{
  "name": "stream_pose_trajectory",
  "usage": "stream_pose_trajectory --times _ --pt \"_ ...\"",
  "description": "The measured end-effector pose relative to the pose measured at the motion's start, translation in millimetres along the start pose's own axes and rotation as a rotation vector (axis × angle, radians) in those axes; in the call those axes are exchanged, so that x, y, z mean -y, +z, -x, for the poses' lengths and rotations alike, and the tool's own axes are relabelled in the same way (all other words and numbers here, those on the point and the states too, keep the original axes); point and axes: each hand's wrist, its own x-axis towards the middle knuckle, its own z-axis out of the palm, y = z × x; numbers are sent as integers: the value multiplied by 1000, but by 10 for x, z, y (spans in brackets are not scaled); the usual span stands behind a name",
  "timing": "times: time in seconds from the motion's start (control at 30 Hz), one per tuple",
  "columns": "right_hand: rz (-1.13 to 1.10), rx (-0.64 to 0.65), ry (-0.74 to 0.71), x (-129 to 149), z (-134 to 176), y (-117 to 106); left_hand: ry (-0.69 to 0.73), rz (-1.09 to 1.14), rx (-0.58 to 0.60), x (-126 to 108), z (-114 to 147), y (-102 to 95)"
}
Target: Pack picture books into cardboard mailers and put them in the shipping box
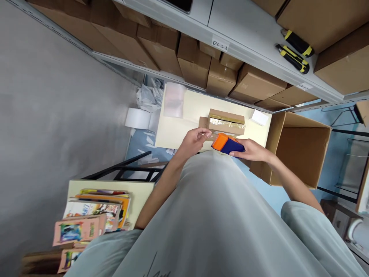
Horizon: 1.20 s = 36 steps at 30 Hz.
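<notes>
My right hand [248, 149] is wrapped round an orange and dark-blue box-shaped object [229, 144], held just above the near edge of the cream tabletop [187, 132]. To its left, my left hand [194, 141] has thumb and forefinger pinched together. Whatever lies between those fingertips is too small to make out. Just beyond both hands, a cardboard box [226, 122] with shiny tape along its side rests on the tabletop. A small white box [259, 117] lies farther right.
A large open cardboard carton [302, 154] stands at the right of the table. Shelves with brown boxes [194, 59] and two utility knives [295, 54] overhang the back. Bubble wrap [175, 100] lies at left; magazines [95, 211] are stacked on a lower-left table.
</notes>
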Motion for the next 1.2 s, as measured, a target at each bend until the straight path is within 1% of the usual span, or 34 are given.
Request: stream_pose_trajectory --times 0.07,0.1,0.17,0.23,0.27,0.33,0.4,0.47,0.6,0.7,0.8,0.93,1.2 --pt "9 40 8 30 -8 -110 -89 57 41 -41 -14 -36" --pt "12 64 13 40 -13 -167 -118 85 44 -58 -26 -67" --pt "28 95 43 57 -26 -280 -116 118 -28 -65 -60 -154" --pt "34 115 90 75 -48 -388 -98 144 -101 -20 -111 -255" --pt "20 133 111 84 -69 -440 -97 157 -118 22 -143 -298" --pt "-38 176 141 97 -144 -539 -119 189 -117 131 -224 -351" --pt "-94 210 161 92 -274 -636 -147 233 -111 247 -327 -351" --pt "-108 222 179 64 -446 -734 -170 278 -134 349 -446 -315" --pt "-70 263 228 -20 -813 -930 -217 319 -175 488 -684 -237" --pt "-43 273 277 -74 -1032 -1044 -253 353 -190 550 -818 -219" --pt "-28 302 321 -114 -1192 -1105 -299 372 -197 580 -901 -225" --pt "-14 377 367 -160 -1335 -1114 -347 368 -208 591 -966 -234" --pt "-15 357 431 -256 -1452 -1032 -426 391 -231 656 -1066 -225"
